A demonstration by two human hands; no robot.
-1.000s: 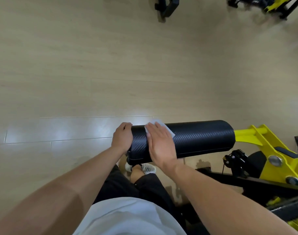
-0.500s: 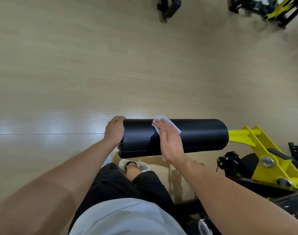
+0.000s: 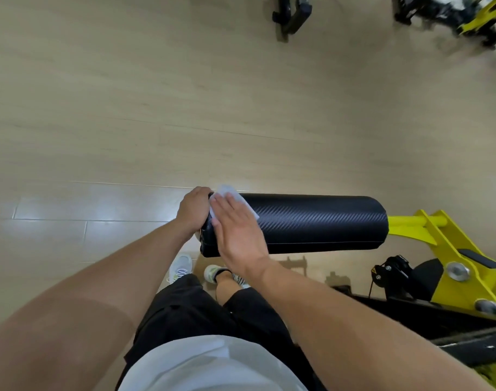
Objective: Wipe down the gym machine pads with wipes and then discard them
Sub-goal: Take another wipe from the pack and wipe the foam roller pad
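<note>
A black roller pad (image 3: 320,221) with a carbon-weave cover lies level in front of me, fixed to a yellow arm at its right end. My left hand (image 3: 192,210) is curled around the pad's left end. Right beside it, my right hand (image 3: 238,230) lies flat on the pad's left part, pressing a white wipe (image 3: 229,193) against it. Only the wipe's far edge shows past my fingers.
The yellow and black machine frame (image 3: 449,266) fills the lower right. More black and yellow equipment (image 3: 292,12) stands on the pale wooden floor (image 3: 128,122) at the top. My shoes (image 3: 182,266) are on the floor under the pad.
My right hand has slid the wipe to the left along the pad, up against my left hand. The left hand still grips the pad's end.
</note>
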